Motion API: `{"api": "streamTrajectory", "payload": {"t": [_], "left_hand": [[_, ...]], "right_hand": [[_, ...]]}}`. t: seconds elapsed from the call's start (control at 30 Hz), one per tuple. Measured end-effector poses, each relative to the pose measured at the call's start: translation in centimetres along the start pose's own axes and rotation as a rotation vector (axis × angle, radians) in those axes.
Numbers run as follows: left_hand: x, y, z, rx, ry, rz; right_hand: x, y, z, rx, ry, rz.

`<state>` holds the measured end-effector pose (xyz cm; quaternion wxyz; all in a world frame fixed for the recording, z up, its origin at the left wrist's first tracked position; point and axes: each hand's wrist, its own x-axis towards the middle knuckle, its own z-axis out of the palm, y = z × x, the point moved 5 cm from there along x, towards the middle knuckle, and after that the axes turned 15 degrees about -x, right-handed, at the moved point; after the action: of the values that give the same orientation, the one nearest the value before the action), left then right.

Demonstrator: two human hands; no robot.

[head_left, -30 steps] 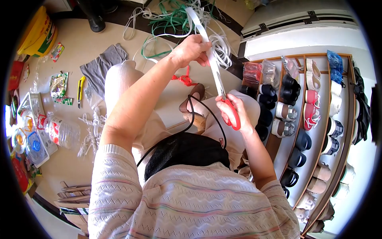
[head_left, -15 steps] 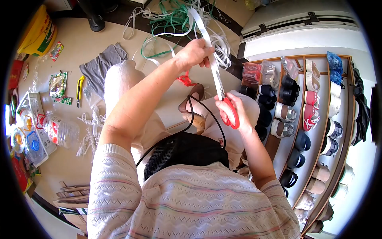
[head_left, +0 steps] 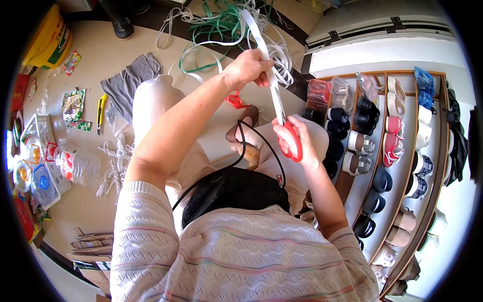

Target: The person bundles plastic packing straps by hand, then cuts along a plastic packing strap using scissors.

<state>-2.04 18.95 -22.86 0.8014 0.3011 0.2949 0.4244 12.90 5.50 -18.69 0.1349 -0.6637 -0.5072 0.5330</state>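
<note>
My left hand (head_left: 249, 68) pinches a white flat strap (head_left: 255, 31) at about its middle, above my knees. The strap runs from the tangle of straps at the top down toward my right hand (head_left: 294, 139). That hand is wrapped round the red handles of a pair of scissors (head_left: 292, 143). The scissor blades point up along the lower part of the strap, and whether they are parted I cannot tell. Beyond my hands lies a heap of green and white straps (head_left: 221, 22) on the floor. A red string (head_left: 235, 101) lies near my shoe.
A shoe rack (head_left: 390, 151) stands on the right. On the left floor are a grey cloth (head_left: 128, 83), a yellow cutter (head_left: 101, 113), a plastic bottle (head_left: 78, 165), a white string bundle (head_left: 114, 168) and a yellow bucket (head_left: 48, 40). A black bag (head_left: 234, 195) lies on my lap.
My left hand has moved slightly down and right along with the strap. My right hand stays almost in place, still holding the scissors.
</note>
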Motion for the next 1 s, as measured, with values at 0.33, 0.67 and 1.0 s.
{"api": "streamTrajectory", "payload": {"t": [0.33, 0.67, 1.0], "left_hand": [[-0.2, -0.5, 0.6, -0.035, -0.043, -0.045], [0.6, -0.5, -0.6, -0.177, 0.031, -0.007], [0.3, 0.1, -0.3, -0.188, 0.002, 0.029]], "right_hand": [[0.4, 0.4, -0.1, 0.01, 0.017, 0.021], [0.4, -0.1, 0.3, 0.019, 0.045, -0.005], [1.0, -1.2, -0.4, -0.12, 0.009, -0.01]]}}
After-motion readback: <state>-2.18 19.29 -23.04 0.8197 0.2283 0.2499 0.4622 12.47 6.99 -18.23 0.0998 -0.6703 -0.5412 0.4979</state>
